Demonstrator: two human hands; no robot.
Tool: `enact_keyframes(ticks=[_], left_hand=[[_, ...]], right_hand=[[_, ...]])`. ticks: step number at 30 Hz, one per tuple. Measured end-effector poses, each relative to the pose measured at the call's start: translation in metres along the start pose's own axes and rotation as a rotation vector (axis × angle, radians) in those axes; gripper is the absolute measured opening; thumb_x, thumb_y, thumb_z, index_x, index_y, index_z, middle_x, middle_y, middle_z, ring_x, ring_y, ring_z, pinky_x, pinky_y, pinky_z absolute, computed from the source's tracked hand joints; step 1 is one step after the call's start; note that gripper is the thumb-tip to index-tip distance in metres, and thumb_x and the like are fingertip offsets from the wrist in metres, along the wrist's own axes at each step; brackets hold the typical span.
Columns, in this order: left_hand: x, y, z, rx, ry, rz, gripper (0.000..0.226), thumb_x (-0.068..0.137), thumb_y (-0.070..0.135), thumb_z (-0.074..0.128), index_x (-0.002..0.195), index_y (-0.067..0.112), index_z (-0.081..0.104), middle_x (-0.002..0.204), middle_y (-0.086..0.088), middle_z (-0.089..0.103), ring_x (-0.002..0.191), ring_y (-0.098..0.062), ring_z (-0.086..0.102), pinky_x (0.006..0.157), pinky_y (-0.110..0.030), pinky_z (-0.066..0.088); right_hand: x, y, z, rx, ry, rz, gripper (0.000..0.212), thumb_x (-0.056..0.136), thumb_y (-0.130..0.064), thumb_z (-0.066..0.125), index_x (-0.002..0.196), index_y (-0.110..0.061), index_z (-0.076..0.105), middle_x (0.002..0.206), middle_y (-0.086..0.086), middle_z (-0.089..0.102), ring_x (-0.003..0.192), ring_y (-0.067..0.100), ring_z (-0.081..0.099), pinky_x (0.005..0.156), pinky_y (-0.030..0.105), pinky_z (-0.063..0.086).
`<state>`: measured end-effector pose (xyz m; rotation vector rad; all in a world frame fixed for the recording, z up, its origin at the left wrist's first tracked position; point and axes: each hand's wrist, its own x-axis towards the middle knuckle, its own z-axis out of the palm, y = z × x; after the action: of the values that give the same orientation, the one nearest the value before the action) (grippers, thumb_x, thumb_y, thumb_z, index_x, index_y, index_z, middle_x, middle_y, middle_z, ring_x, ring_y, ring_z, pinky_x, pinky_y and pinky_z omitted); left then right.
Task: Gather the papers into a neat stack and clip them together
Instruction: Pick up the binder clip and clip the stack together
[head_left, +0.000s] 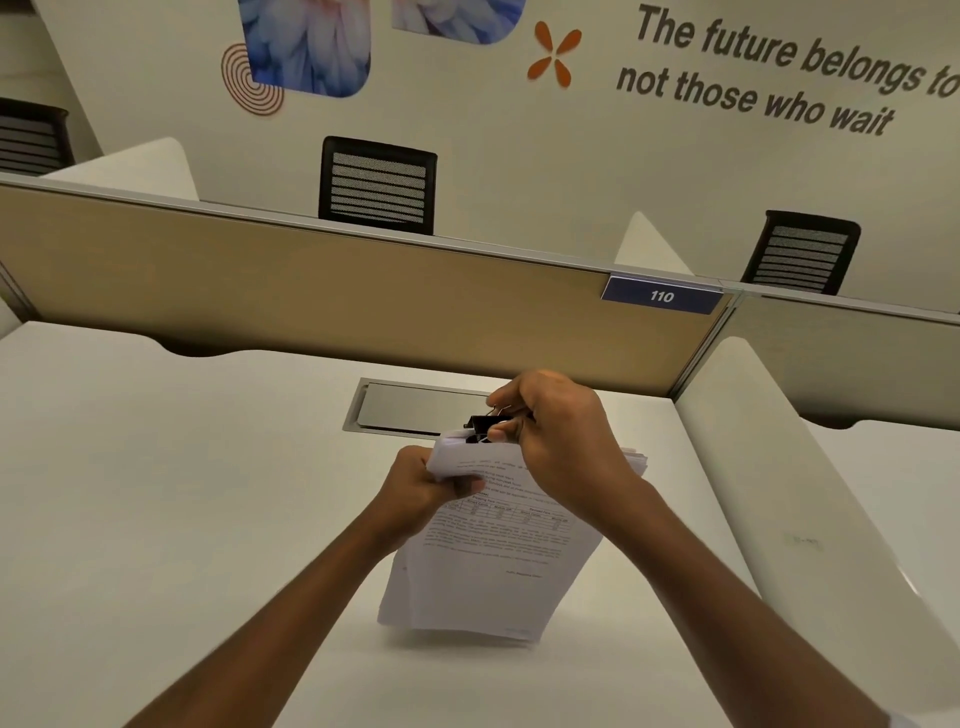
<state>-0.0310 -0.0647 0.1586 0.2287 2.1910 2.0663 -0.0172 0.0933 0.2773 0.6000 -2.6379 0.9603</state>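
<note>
My two bare forearms reached up from the near edge of the white tabletop (156, 467), which looked smooth and matte. Between them I held the papers (493, 566), a thick stack of white printed sheets lifted off the tabletop, its lower edges slightly fanned and uneven, with lines of small text and a table on the top sheet. My left hand (415, 493) was closed around the stack's upper left corner, thumb on the top sheet and fingers curled behind. My right hand (561, 441) was closed over the stack's top edge, pinching a black binder clip (480, 427) with silver wire handles against that edge; I could not tell whether its mouth had bitten fully over the sheets. Just behind my hands, toward the far edge of the tabletop, sat a rectangular grey cable hatch (400, 410) with a flat metallic lid set in flush. A rounded white divider (810, 493) ran along the right edge. Beyond stood a tan fabric partition (311, 291) carrying a blue tag (661, 296) marked 110, then two black mesh-backed chairs (377, 185) before a cream wall (519, 156) printed with lettering.
</note>
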Motion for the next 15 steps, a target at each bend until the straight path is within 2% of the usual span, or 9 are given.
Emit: enact_keyframes(ticks=[7,11,15], left_hand=[[-0.0035,0.0007,0.0002,0.019,-0.016,0.027,0.029,0.082,0.009,0.071,0.098,0.032,0.066,0.082,0.018,0.071,0.081,-0.005,0.07,0.065,-0.016,0.055],[-0.0038,0.0039,0.0,0.039,-0.036,0.032,0.028,0.084,0.007,0.068,0.095,0.032,0.065,0.075,0.025,0.071,0.082,0.0,0.069,0.064,-0.013,0.053],[-0.0052,0.0066,-0.0004,0.063,-0.05,0.04,0.029,0.085,0.005,0.067,0.095,0.032,0.063,0.073,0.026,0.071,0.079,0.005,0.067,0.064,-0.009,0.052]], right_hand=[[-0.0008,-0.0015,-0.004,-0.012,-0.089,0.053,0.025,0.084,0.015,0.053,0.095,-0.002,0.067,0.09,0.001,0.062,0.063,-0.003,0.06,0.069,0.013,0.055],[0.0003,-0.0026,-0.0061,-0.037,-0.13,0.078,0.023,0.085,0.011,0.057,0.096,-0.004,0.069,0.088,0.001,0.064,0.061,-0.005,0.06,0.067,0.006,0.05],[0.0012,-0.0049,-0.0098,-0.028,-0.155,0.108,0.022,0.086,0.009,0.057,0.097,-0.005,0.07,0.088,0.003,0.067,0.065,0.001,0.064,0.073,0.017,0.056]])
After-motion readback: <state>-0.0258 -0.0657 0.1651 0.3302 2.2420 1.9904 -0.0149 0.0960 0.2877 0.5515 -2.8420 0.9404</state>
